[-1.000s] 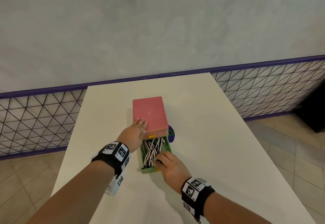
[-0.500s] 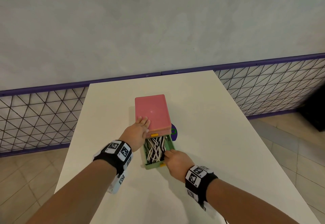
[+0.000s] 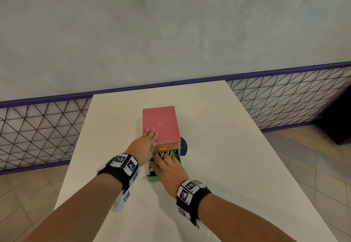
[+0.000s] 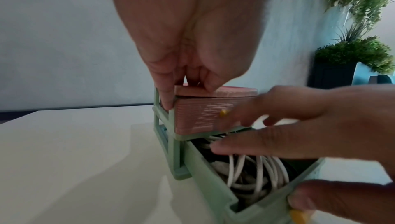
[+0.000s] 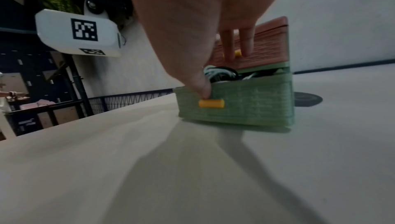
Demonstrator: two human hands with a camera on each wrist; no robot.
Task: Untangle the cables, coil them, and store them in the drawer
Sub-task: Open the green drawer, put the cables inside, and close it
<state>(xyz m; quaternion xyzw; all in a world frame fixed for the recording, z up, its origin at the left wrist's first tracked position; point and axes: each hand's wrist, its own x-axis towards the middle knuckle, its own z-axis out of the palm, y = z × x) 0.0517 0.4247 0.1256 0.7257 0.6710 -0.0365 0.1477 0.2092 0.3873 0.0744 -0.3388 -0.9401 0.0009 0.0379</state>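
Grey plaster wall (image 3: pixel 171 32) fills the back of my head view, with a purple-railed mesh fence (image 3: pixel 38 133) along its foot. Against that fence stands the white table (image 3: pixel 218 175) that carries everything. At its middle sits a small drawer unit: a green frame (image 4: pixel 164 126) with a pink upper drawer (image 3: pixel 161 125), which is pushed in, and a green lower drawer (image 5: pixel 241 104), which is pulled partly out toward me. My left hand (image 3: pixel 144 146) rests on the near left corner of the pink top, fingers straight on top and thumb down the side by the frame post. My right hand (image 3: pixel 171 171) lies over the open green drawer, fingers spread and straight above the contents, thumb pressed on the drawer front just above its yellow handle (image 5: pixel 211 104); this grip pinches nothing. Coiled white cables (image 4: pixel 256 171) and some dark ones lie inside that drawer, under my fingers. A purple disc (image 3: pixel 183 146) pokes out beside the unit's right side.
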